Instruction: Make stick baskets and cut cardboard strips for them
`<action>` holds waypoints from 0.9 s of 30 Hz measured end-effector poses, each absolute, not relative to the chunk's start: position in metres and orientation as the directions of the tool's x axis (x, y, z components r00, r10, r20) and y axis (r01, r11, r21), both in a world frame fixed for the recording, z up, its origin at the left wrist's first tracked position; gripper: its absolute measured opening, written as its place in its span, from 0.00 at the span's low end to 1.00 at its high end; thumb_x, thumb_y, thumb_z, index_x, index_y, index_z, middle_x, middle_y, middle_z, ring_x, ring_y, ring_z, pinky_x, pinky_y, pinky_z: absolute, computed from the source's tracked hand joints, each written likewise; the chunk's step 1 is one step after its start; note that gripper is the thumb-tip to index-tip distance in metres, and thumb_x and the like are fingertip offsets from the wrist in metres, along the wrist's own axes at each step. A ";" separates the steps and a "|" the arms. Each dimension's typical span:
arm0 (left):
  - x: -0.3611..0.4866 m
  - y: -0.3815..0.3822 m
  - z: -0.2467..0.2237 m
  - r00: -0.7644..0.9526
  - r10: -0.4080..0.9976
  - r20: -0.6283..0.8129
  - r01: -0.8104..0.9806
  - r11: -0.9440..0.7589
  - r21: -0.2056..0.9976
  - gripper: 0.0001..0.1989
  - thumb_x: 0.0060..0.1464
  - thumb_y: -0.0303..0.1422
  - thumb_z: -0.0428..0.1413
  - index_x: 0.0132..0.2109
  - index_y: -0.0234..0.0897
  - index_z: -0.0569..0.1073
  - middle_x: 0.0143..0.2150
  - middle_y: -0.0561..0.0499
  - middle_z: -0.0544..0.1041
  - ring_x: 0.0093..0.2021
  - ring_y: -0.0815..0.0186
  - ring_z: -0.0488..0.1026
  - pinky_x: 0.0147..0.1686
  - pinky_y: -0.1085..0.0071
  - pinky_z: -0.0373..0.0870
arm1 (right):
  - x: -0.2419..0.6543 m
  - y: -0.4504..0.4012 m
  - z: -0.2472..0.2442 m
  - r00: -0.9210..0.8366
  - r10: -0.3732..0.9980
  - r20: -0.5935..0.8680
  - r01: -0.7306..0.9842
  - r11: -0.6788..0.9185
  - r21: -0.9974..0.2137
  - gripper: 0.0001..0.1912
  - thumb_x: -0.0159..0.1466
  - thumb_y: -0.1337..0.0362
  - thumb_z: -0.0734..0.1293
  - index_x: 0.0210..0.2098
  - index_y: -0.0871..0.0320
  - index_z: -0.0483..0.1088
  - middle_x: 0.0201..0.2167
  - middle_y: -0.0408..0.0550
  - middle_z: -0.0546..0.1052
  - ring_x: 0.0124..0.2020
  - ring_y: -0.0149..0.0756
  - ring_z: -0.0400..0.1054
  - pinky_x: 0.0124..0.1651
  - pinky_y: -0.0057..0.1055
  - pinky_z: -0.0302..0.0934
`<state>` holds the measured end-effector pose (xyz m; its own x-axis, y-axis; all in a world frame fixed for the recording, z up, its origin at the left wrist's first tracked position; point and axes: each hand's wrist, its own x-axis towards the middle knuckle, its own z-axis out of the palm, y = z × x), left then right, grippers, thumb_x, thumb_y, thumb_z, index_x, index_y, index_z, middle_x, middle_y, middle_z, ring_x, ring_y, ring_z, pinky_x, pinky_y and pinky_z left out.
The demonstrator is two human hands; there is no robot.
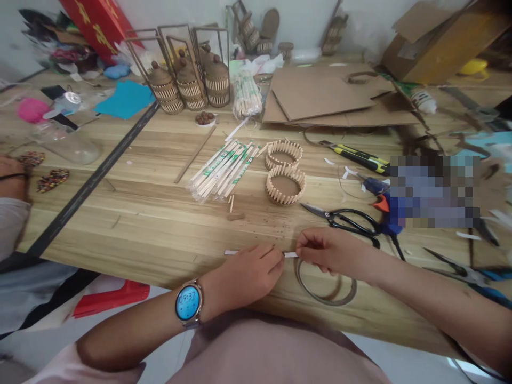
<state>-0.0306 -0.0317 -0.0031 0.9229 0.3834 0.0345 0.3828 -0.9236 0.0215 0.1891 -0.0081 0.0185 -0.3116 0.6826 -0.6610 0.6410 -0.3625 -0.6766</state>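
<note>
A narrow white strip (pixel 231 252) with a dark edge lies along the near side of the table. My left hand (pixel 250 272), with a watch on its wrist, rests over the strip's middle, fingers together and pressing down on it. My right hand (pixel 330 250) pinches the strip's right part between thumb and fingers. Below that hand lies a thin brown-grey band (pixel 334 302) curved into a loop; whether it joins the strip I cannot tell. Black-handled scissors (pixel 348 217) lie just beyond my right hand. Two rings of short wooden sticks (pixel 286 184) stand further off.
Bagged wooden sticks (pixel 224 168) lie mid-table, with a yellow-black utility knife (pixel 356 156) and a blue glue gun (pixel 394 216) to the right. Small stick lanterns (pixel 182 80) and cardboard sheets (pixel 320 96) stand behind. Pliers (pixel 460 269) lie near my right forearm. Another person's arm (pixel 12 181) is at left.
</note>
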 end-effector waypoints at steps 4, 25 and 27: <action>-0.031 -0.032 -0.003 0.920 0.389 0.044 0.388 -0.921 0.033 0.10 0.67 0.24 0.46 0.47 0.29 0.72 0.48 0.39 0.76 0.45 0.59 0.73 0.41 0.64 0.73 | 0.189 -0.014 0.012 -0.319 0.723 -0.612 0.606 -0.341 -0.718 0.08 0.55 0.57 0.65 0.28 0.55 0.64 0.18 0.36 0.65 0.20 0.28 0.60 0.24 0.26 0.56; -0.029 -0.033 -0.004 0.921 0.386 0.044 0.386 -0.922 0.020 0.12 0.67 0.23 0.45 0.52 0.26 0.70 0.44 0.40 0.76 0.43 0.60 0.73 0.38 0.66 0.72 | 0.182 -0.021 0.011 -0.249 0.824 -0.508 0.793 -0.127 -0.595 0.07 0.60 0.63 0.62 0.25 0.54 0.62 0.17 0.39 0.68 0.21 0.32 0.61 0.25 0.28 0.50; -0.028 -0.033 -0.004 0.922 0.386 0.037 0.386 -0.922 0.020 0.12 0.67 0.23 0.45 0.51 0.26 0.70 0.43 0.41 0.76 0.42 0.60 0.72 0.38 0.66 0.71 | 0.181 -0.021 0.011 -0.248 0.825 -0.508 0.803 -0.118 -0.584 0.07 0.60 0.63 0.62 0.25 0.54 0.62 0.17 0.39 0.68 0.21 0.32 0.60 0.25 0.28 0.50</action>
<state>-0.0282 -0.0331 -0.0036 0.9217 0.3862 0.0367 0.3858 -0.9224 0.0196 0.1814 -0.0207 0.0111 -0.2480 0.8250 -0.5078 0.8028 -0.1184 -0.5844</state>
